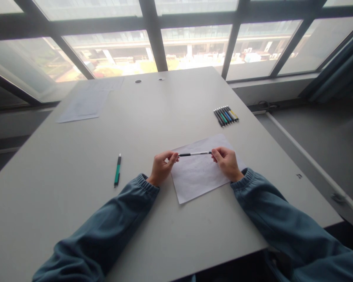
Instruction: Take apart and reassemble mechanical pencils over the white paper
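Observation:
A thin white pen with black ends (195, 154) is held level above a white sheet of paper (200, 176) on the grey table (76, 219). My left hand (161, 167) pinches its left end and my right hand (227, 162) pinches its right end. Both forearms in blue-grey sleeves rest on the table. A green and black pen (117, 170) lies alone on the table to the left of my left hand.
A row of several pens (226, 116) lies at the right side of the table, beyond the paper. More sheets of paper (86, 102) lie at the far left. Windows run behind the table; its right edge drops to the floor.

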`<state>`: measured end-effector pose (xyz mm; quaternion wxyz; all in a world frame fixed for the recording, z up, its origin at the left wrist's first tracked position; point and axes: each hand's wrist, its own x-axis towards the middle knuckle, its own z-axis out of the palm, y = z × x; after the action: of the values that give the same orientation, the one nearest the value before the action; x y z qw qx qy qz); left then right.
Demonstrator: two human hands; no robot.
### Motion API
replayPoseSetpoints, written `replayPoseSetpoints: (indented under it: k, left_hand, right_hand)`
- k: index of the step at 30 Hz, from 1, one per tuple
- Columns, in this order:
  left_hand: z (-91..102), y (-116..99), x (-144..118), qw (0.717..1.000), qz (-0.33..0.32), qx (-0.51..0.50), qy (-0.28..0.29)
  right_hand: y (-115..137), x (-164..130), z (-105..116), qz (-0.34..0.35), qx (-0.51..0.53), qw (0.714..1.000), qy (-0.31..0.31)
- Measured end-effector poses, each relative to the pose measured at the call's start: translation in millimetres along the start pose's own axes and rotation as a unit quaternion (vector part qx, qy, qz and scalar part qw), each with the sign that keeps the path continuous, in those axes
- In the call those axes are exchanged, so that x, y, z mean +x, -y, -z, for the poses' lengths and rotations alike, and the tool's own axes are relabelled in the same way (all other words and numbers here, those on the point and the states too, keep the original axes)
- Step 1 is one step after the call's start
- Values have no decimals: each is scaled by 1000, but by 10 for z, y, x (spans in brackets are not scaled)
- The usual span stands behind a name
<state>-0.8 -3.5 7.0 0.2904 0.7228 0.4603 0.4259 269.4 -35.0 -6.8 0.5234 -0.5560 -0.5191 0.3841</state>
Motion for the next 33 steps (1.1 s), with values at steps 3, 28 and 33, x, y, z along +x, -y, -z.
replayPoseSetpoints:
  k: [3,28,33]
  left_hand:
    - [1,4,-2,1000,3,-1,1]
    - [-1,-23,1,1000,4,3,2]
    - [-2,-20,0,1000,3,6,-2]
  right_hand:
    - [0,0,-4,1,-2,1000,-1]
    - [26,-5,-3,3,-5,1000,7]
    - [35,-8,-7,0,-4,1000,9]
